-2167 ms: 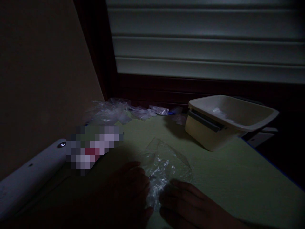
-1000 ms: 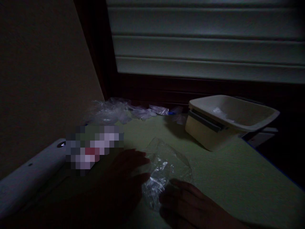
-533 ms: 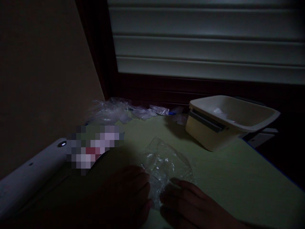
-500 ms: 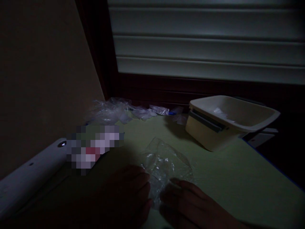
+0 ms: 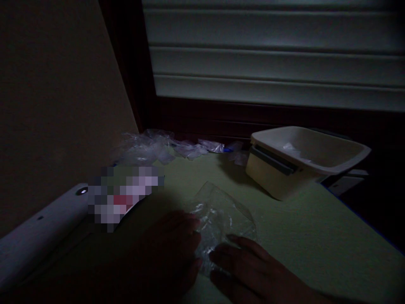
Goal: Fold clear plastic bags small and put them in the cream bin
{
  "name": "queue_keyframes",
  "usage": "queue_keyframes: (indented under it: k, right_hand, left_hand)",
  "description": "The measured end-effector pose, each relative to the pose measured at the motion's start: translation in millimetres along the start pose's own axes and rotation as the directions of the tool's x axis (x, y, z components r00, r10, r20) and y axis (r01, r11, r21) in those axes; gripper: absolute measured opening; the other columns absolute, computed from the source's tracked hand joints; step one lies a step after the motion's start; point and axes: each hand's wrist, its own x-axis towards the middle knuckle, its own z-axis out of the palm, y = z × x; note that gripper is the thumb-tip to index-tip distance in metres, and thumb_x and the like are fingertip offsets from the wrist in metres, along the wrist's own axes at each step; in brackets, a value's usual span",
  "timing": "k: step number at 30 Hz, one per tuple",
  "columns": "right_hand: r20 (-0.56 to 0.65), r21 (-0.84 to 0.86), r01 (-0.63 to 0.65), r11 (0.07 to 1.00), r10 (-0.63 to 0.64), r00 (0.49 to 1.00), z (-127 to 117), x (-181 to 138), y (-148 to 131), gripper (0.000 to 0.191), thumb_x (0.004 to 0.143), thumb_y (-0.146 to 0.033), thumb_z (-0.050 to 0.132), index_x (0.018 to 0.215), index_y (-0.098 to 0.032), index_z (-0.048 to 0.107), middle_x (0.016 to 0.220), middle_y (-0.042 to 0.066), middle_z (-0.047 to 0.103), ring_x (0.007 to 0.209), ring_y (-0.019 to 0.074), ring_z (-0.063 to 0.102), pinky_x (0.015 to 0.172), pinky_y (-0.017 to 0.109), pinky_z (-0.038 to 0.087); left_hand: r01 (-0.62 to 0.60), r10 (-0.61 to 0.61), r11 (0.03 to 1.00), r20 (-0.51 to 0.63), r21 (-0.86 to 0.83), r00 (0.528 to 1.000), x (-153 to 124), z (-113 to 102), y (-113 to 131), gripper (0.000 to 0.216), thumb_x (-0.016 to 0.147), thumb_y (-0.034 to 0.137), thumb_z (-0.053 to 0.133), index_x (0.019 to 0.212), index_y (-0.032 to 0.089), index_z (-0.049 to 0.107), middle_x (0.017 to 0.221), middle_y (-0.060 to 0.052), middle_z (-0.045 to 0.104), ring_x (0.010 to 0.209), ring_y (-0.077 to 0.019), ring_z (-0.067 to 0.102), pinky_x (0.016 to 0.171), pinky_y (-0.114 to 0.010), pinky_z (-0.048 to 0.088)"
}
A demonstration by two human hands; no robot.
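Pale slatted shutter (image 5: 272, 50) fills the back, dim; green table (image 5: 316, 236) below it, nothing shifting there. Beige tub (image 5: 265, 175) with dark side grip sits back right, white scrap (image 5: 289, 147) inside, same as a second ago. Long white device (image 5: 38, 236) along the left, pixelated item (image 5: 133, 198) just beside its far end, also unchanged. Heap of clear film (image 5: 142, 147) lies along the back edge, small blue bit (image 5: 228, 150) at its right. Clear plastic bag (image 5: 220, 211) is flat and wrinkled on the table, front middle, between the hands; barely moved, glints a bit duller. Real change is in the hands: left hand (image 5: 171, 240), very dark, has its fingers less curled, reaching slightly farther over the bag's left side, thumb set apart; right hand (image 5: 253, 264) stays on the bag's lower right, fingers bent and a little more spread. Both touch the film; too dark to tell whether either pinches it. Means, by my reading, handling of the bag goes on in place, bag not lifted.
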Motion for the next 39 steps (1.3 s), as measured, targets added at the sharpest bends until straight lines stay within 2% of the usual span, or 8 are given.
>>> queue_keyframes:
  k: [5, 8, 13, 18, 20, 23, 34, 39]
  right_hand:
    - [0.009, 0.020, -0.038, 0.999, 0.038, 0.999, 4, -1, 0, 0.032, 0.103, -0.022, 0.035, 0.105, -0.019, 0.066, 0.108, 0.000, 0.073, 0.104, 0.0120, 0.064, 0.105, 0.028, 0.041]
    - [-0.229, 0.005, -0.075, 0.997, 0.074, 0.971, 20, -8, 0, 0.033, 0.102, -0.022, 0.035, 0.100, -0.019, 0.067, 0.099, 0.002, 0.074, 0.099, 0.0120, 0.066, 0.106, 0.030, 0.039]
    - [-0.172, -0.025, -0.116, 0.993, 0.110, 0.979, 36, -18, 0, 0.026, 0.099, -0.023, 0.041, 0.108, -0.021, 0.065, 0.105, 0.005, 0.072, 0.102, 0.0141, 0.064, 0.104, 0.032, 0.042]
    - [-0.172, -0.039, -0.094, 0.995, 0.086, 0.981, 17, -12, 2, 0.031, 0.101, -0.026, 0.036, 0.103, -0.018, 0.066, 0.101, 0.007, 0.073, 0.098, 0.0173, 0.065, 0.097, 0.036, 0.047]
    - [0.055, 0.019, -0.079, 0.997, 0.078, 0.995, 4, -7, 4, 0.040, 0.101, -0.039, 0.034, 0.112, -0.015, 0.064, 0.106, 0.010, 0.072, 0.101, 0.0198, 0.064, 0.096, 0.036, 0.049]
    - [0.105, 0.024, -0.081, 0.996, 0.078, 0.991, -12, -1, 7, 0.040, 0.100, -0.041, 0.038, 0.109, -0.014, 0.066, 0.107, 0.010, 0.072, 0.100, 0.0201, 0.065, 0.095, 0.036, 0.050]
    - [-0.006, 0.087, -0.302, 0.949, 0.304, 0.953, -20, 4, 4, 0.028, 0.095, -0.025, 0.044, 0.112, -0.015, 0.064, 0.110, 0.013, 0.070, 0.100, 0.0211, 0.066, 0.082, 0.032, 0.057]
    - [0.012, 0.151, -0.456, 0.877, 0.459, 0.888, -20, 7, 6, 0.027, 0.096, -0.023, 0.042, 0.117, -0.018, 0.058, 0.115, 0.012, 0.065, 0.107, 0.0207, 0.063, 0.086, 0.033, 0.057]
  left_hand:
    - [-0.129, 0.129, 0.991, -0.004, -0.022, 0.992, 4, -6, 2, 0.024, 0.100, 0.024, 0.034, 0.101, 0.016, 0.056, 0.107, -0.007, 0.063, 0.108, -0.0178, 0.054, 0.103, -0.030, 0.038]
    - [-0.086, 0.085, 0.995, -0.020, -0.047, 0.996, 7, -8, 4, 0.035, 0.103, 0.029, 0.026, 0.094, 0.017, 0.058, 0.094, -0.004, 0.064, 0.096, -0.0168, 0.056, 0.097, -0.028, 0.042]
    - [-0.109, 0.108, 0.994, -0.028, -0.027, 0.994, 10, -8, 4, 0.037, 0.102, 0.029, 0.028, 0.089, 0.016, 0.060, 0.088, -0.004, 0.064, 0.082, -0.0174, 0.056, 0.087, -0.029, 0.046]
    - [-0.008, 0.009, 1.000, 0.059, -0.010, 0.998, 5, -7, 4, 0.025, 0.096, 0.024, 0.037, 0.086, 0.018, 0.060, 0.087, -0.003, 0.063, 0.081, -0.0189, 0.056, 0.083, -0.032, 0.046]
    - [0.045, -0.045, 0.999, 0.111, 0.001, 0.993, 3, -7, 5, 0.018, 0.093, 0.019, 0.043, 0.086, 0.018, 0.059, 0.089, -0.002, 0.062, 0.085, -0.0192, 0.056, 0.086, -0.033, 0.046]
    - [0.053, -0.052, 0.999, 0.140, 0.003, 0.989, 2, -7, 5, 0.013, 0.090, 0.019, 0.046, 0.082, 0.018, 0.057, 0.088, -0.003, 0.061, 0.085, -0.0203, 0.056, 0.083, -0.034, 0.047]
    - [0.109, -0.121, 0.992, 0.212, 0.069, 0.970, 2, -8, 8, 0.009, 0.087, 0.021, 0.053, 0.090, 0.017, 0.061, 0.096, -0.005, 0.064, 0.083, -0.0216, 0.055, 0.080, -0.038, 0.047]
    - [0.029, -0.033, 0.998, 0.069, 0.056, 0.997, 1, -8, 8, 0.017, 0.090, 0.031, 0.052, 0.082, 0.018, 0.060, 0.087, -0.004, 0.064, 0.079, -0.0219, 0.056, 0.072, -0.036, 0.048]
